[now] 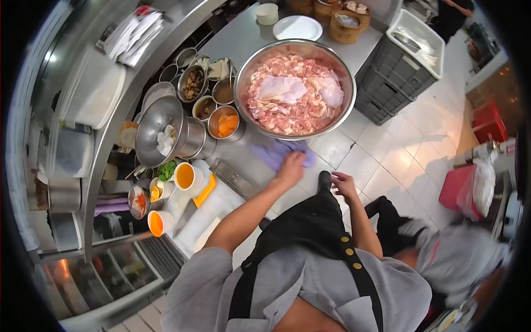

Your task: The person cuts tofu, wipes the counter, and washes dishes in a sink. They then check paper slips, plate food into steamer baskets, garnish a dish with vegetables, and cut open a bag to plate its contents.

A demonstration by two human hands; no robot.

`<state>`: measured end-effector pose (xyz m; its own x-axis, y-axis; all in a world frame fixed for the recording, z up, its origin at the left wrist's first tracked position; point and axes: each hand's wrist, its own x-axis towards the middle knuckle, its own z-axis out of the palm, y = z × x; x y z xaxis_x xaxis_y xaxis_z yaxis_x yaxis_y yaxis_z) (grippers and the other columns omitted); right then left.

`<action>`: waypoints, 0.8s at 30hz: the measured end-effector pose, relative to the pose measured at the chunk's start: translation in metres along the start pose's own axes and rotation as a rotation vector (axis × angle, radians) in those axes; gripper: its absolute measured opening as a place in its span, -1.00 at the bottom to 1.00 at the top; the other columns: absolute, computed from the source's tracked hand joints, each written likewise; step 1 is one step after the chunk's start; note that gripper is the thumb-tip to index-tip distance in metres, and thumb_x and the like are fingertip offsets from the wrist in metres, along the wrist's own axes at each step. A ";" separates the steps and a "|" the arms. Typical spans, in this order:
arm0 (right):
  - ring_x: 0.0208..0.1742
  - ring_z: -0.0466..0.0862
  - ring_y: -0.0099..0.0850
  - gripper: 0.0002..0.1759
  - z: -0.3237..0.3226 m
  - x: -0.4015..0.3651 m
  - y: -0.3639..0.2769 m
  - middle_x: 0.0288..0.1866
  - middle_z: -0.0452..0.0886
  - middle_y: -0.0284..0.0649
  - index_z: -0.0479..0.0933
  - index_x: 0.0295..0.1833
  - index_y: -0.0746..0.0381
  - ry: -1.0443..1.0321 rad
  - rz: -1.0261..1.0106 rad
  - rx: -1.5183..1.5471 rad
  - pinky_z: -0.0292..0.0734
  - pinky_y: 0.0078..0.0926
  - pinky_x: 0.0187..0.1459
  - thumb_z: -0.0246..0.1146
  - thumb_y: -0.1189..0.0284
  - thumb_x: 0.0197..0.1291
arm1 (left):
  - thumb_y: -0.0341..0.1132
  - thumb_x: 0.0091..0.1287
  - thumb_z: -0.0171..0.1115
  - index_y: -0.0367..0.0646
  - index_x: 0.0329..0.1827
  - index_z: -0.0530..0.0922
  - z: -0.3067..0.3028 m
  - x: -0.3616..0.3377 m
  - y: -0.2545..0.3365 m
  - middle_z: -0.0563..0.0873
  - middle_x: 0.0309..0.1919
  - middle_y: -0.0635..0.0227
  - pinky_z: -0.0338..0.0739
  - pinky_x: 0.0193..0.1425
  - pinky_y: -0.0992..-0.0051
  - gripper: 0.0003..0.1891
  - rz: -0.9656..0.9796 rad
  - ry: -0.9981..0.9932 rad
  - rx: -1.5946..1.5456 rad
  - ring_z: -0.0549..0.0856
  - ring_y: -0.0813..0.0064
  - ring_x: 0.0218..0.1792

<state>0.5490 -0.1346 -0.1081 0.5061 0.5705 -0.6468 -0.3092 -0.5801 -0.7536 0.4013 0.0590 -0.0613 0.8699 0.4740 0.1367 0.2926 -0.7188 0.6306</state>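
Note:
My left hand (292, 169) is on a purple cloth (274, 155) at the counter's edge, its fingers closed on the fabric. Just beyond it stands a large steel bowl (239, 102) heaped with pink raw meat (293, 113). Two bigger pale pieces lie on top of the meat. Lower and to the right, my right hand (345, 185) hangs in front of my black apron (298, 232). Its fingers are loosely bent and apart, with nothing in them.
Steel pots of ingredients and a tilted steel bowl (149, 130) crowd the counter's left side. A yellow-handled tool (206, 191) lies near cups of orange liquid (185, 176). Grey crates (387, 83) stand at the right. Another person in grey (459, 257) bends close on my right.

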 end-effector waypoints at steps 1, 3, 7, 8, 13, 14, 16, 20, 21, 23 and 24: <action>-0.09 0.62 -0.39 -0.43 0.004 -0.014 -0.031 -0.02 0.60 -0.28 0.38 0.26 0.16 -0.174 0.123 0.318 0.60 -0.34 -0.32 0.16 0.07 0.24 | -0.55 0.07 0.14 -0.28 -0.16 0.56 0.006 -0.001 0.028 0.57 -0.14 0.04 0.43 0.11 0.29 -0.76 -0.180 -0.091 -0.176 0.53 0.08 -0.01; -0.12 0.61 -0.32 -0.48 0.012 0.010 -0.034 -0.07 0.60 -0.26 0.44 0.14 0.19 -0.453 0.273 0.754 0.61 -0.37 -0.27 0.03 0.01 0.29 | -0.55 0.06 0.16 -0.27 -0.15 0.55 0.014 0.004 0.064 0.58 -0.18 0.08 0.42 0.11 0.32 -0.75 -0.383 -0.141 -0.357 0.54 0.10 -0.01; -0.11 0.61 -0.31 -0.69 0.045 0.040 -0.057 -0.12 0.59 -0.13 0.44 0.05 0.29 -0.372 0.204 0.687 0.58 -0.34 -0.14 0.04 0.34 0.30 | -0.50 0.12 0.21 -0.22 -0.11 0.54 -0.008 -0.028 0.076 0.61 -0.20 0.19 0.50 -0.01 0.34 -0.76 -0.415 0.470 -0.124 0.60 0.16 -0.11; -0.12 0.61 -0.31 -0.68 0.056 0.053 -0.058 -0.12 0.58 -0.11 0.42 0.07 0.31 -0.305 0.128 0.720 0.56 -0.36 -0.11 0.08 0.38 0.26 | -0.47 0.18 0.22 -0.20 -0.10 0.54 -0.019 -0.042 0.078 0.61 -0.16 0.23 0.54 -0.08 0.38 -0.79 -0.552 0.562 -0.060 0.61 0.24 -0.10; -0.07 0.57 -0.31 -0.60 0.138 0.051 -0.077 -0.05 0.52 -0.11 0.31 0.14 0.40 -0.215 -0.077 0.399 0.50 -0.36 -0.07 0.11 0.49 0.20 | -0.23 0.31 0.18 -0.17 0.04 0.49 -0.016 -0.098 0.102 0.53 0.01 0.23 0.47 0.09 0.23 -0.70 -1.173 0.694 -0.966 0.53 0.32 0.07; -0.06 0.58 -0.26 -0.63 0.128 0.039 -0.076 -0.05 0.52 -0.06 0.36 0.08 0.37 -0.386 -0.237 0.152 0.49 -0.37 -0.07 0.15 0.50 0.14 | -0.12 0.33 0.17 -0.18 0.06 0.48 -0.020 -0.090 0.109 0.51 0.06 0.21 0.43 0.15 0.16 -0.62 -1.345 0.915 -1.413 0.51 0.30 0.11; -0.05 0.58 -0.16 -0.68 0.099 0.010 -0.092 -0.04 0.53 0.05 0.47 -0.05 0.29 -0.692 -0.563 -0.355 0.47 -0.39 -0.06 0.23 0.53 0.01 | 0.04 0.36 0.06 -0.20 0.16 0.44 -0.014 -0.094 0.112 0.44 0.18 0.22 0.35 0.23 0.06 -0.49 -0.925 0.903 -1.948 0.42 0.27 0.22; -0.11 0.53 0.09 -0.60 0.112 -0.031 -0.154 -0.11 0.47 0.13 0.49 -0.10 0.27 -0.695 -1.303 -0.655 0.50 -0.19 -0.13 0.17 0.67 -0.17 | -0.12 0.40 0.06 -0.14 0.27 0.38 -0.021 -0.097 0.121 0.45 0.19 0.32 0.44 0.16 0.19 -0.55 -0.504 0.865 -1.792 0.46 0.36 0.20; -0.07 0.51 0.07 -0.58 0.127 -0.031 -0.165 -0.08 0.45 0.13 0.50 -0.07 0.25 -0.650 -1.395 -0.703 0.46 -0.13 -0.09 0.18 0.65 -0.19 | -0.12 0.40 0.06 -0.14 0.27 0.38 -0.028 -0.097 0.132 0.45 0.19 0.32 0.44 0.16 0.19 -0.55 -0.474 0.876 -1.815 0.46 0.36 0.20; 0.02 0.45 0.05 -0.55 0.160 -0.024 -0.184 -0.02 0.42 0.13 0.51 -0.02 0.23 -0.545 -1.496 -0.945 0.37 -0.04 0.03 0.21 0.57 -0.16 | -0.23 0.38 0.09 -0.13 0.27 0.39 -0.035 -0.110 0.151 0.50 0.14 0.35 0.51 0.05 0.29 -0.58 -0.596 1.102 -1.423 0.53 0.42 0.12; 0.07 0.41 0.04 -0.55 0.175 -0.018 -0.186 0.03 0.40 0.14 0.51 0.02 0.22 -0.490 -1.495 -1.136 0.31 -0.03 0.12 0.23 0.51 -0.12 | -0.31 0.35 0.11 -0.13 0.22 0.43 -0.013 -0.120 0.143 0.54 0.09 0.38 0.55 -0.07 0.38 -0.62 -0.617 1.180 -1.371 0.57 0.47 0.04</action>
<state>0.4565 0.0648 0.0232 -0.4710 0.8537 0.2220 0.7765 0.5207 -0.3549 0.3335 -0.0938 0.0226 -0.0635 0.9494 -0.3076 -0.5719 0.2180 0.7908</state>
